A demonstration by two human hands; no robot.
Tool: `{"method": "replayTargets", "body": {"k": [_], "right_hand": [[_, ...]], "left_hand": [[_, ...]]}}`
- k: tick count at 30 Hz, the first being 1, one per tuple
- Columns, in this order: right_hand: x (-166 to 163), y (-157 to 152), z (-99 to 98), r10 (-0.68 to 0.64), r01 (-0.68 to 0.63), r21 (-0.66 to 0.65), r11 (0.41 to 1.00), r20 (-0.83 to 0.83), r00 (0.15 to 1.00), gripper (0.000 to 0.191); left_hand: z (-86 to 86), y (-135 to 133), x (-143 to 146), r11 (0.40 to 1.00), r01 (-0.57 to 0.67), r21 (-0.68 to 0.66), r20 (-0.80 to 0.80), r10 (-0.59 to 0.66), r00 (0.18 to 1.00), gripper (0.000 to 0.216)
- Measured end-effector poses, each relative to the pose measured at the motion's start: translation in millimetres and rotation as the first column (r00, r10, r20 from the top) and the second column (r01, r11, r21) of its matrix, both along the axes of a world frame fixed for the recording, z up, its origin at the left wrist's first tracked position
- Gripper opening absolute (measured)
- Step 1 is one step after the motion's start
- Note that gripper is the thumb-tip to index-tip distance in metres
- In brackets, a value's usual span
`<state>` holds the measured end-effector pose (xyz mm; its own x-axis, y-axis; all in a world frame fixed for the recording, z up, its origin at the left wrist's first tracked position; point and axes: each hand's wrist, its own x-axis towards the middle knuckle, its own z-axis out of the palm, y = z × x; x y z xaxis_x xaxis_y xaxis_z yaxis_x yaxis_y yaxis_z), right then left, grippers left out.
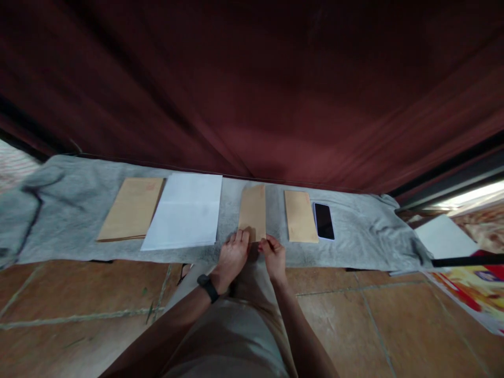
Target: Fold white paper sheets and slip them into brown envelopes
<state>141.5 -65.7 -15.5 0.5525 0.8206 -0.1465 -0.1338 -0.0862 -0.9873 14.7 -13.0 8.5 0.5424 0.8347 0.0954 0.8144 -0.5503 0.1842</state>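
A brown envelope [252, 211] lies lengthwise on a grey cloth [71, 210] right in front of me. My left hand [233, 255], with a black watch on its wrist, rests with fingers closed over the envelope's near left corner. My right hand [272, 253] pinches the near right corner of the same envelope. To the left lie a white sheet of paper [185, 211] and a stack of brown envelopes [132, 209]. To the right lies another brown envelope [301, 216].
A dark phone [324, 221] lies face up beside the right envelope. A dark red curtain [252, 89] hangs behind the cloth. White paper [444, 237] and a colourful printed sheet [472, 286] lie at the far right on the tiled floor [79, 304].
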Motion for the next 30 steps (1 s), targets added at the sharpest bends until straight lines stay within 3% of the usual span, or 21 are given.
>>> {"method": "replayTargets", "body": {"k": [5,8,10,12,14,16,19,22,27,30], "right_hand": [[-2,0,17.0,0.090,-0.105,0.079,0.991,0.176,0.980,0.038],[-2,-2,15.3,0.115,-0.142,0.105,0.984,0.229,0.967,0.039],[-1,-5,9.0,0.104,-0.125,0.074,0.989,0.243,0.965,0.041],[-2,-7,0.4,0.083,-0.088,0.016,0.996,0.202,0.976,0.047],[-4,-8,-7.9,0.072,-0.069,-0.040,0.997,0.079,0.994,0.056],[-7,-9,-13.8,0.065,-0.072,-0.079,0.994,-0.088,0.994,0.062],[-11,-8,-17.5,0.030,-0.059,-0.095,0.994,-0.278,0.960,0.063],[-11,-7,-18.9,0.012,-0.046,-0.091,0.995,-0.349,0.937,0.059],[-8,-5,-24.5,0.023,-0.056,-0.088,0.994,-0.343,0.939,0.050],[-4,-4,-27.1,0.005,-0.030,-0.083,0.996,-0.287,0.958,0.046]], "left_hand": [[11.6,2,0,0.999,0.002,-0.042,0.103,0.003,0.995,0.032],[14.5,7,-3,0.981,-0.101,-0.165,0.315,0.149,0.937,0.027],[15.3,12,-5,0.916,-0.144,-0.375,0.538,0.341,0.771,0.024],[14.5,15,-6,0.797,-0.038,-0.603,0.691,0.545,0.474,0.032],[11.4,16,-5,0.670,0.140,-0.729,0.684,0.700,0.204,0.045],[5.5,12,-2,0.566,0.258,-0.783,0.601,0.795,0.081,0.048],[-5.8,2,3,0.458,0.315,-0.831,0.498,0.865,0.057,0.039],[-14.0,-6,7,0.412,0.345,-0.844,0.455,0.889,0.050,0.038],[-15.0,-7,0,0.398,0.354,-0.847,0.456,0.884,0.098,0.042],[-13.3,1,-13,0.440,0.262,-0.859,0.470,0.880,0.062,0.049]]}}
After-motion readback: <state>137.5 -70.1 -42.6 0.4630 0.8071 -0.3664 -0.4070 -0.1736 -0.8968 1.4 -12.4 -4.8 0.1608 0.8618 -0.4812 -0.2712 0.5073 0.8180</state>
